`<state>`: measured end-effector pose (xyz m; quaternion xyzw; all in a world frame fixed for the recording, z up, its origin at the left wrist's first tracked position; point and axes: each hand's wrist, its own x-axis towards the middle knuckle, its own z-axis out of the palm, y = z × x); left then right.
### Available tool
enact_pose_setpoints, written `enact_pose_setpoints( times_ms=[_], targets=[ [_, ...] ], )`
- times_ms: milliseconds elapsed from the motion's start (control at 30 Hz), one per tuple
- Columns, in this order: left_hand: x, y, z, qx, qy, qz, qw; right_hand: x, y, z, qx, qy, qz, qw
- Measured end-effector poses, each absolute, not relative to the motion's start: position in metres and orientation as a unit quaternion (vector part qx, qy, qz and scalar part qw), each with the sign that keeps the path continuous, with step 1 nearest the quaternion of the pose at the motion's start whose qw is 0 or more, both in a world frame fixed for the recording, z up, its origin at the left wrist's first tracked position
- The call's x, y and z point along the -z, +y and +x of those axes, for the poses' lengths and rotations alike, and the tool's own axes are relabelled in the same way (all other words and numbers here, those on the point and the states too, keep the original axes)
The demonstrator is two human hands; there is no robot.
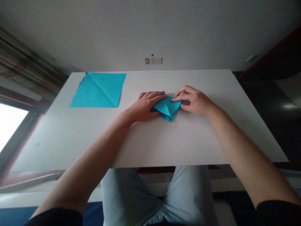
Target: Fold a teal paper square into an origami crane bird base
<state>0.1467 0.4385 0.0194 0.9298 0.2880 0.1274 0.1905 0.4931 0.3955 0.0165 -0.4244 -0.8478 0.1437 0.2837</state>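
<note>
A small folded piece of blue origami paper point(169, 105) lies on the white table in front of me, one corner pointing towards me. Raised creases and a gap between layers show near that corner. My left hand point(149, 105) holds its left side against the table, fingers over the upper edge and thumb by the lower left edge. At the right corner, my right hand point(194, 100) pinches the paper between bent fingers and thumb. The left corner is partly hidden beneath my left hand.
Larger blue paper sheets point(98, 91) with a diagonal crease lie at the table's back left. The white table point(150, 147) meets a grey wall with power sockets point(153, 61). My legs point(188, 191) are below the near edge. A curtain point(28, 59) hangs at left.
</note>
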Motion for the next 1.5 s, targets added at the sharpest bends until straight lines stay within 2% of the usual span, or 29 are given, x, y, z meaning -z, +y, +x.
enact_pose_setpoints(
  times_ms=[333,667,900,1500],
  targets=[
    [-0.015,0.434,0.148,-0.128,0.285,0.932,0.183,-0.023,0.398,0.504,-0.137,-0.849,-0.438,0.262],
    [-0.021,0.433,0.147,-0.116,0.281,0.927,0.221,-0.02,0.394,0.492,-0.165,-0.836,-0.436,0.29],
    [-0.021,0.417,0.158,-0.138,0.302,0.927,0.172,-0.021,0.394,0.493,-0.189,-0.83,-0.441,0.285],
    [-0.019,0.419,0.162,-0.187,0.345,0.904,0.168,-0.019,0.396,0.497,-0.241,-0.819,-0.448,0.266]
  ],
)
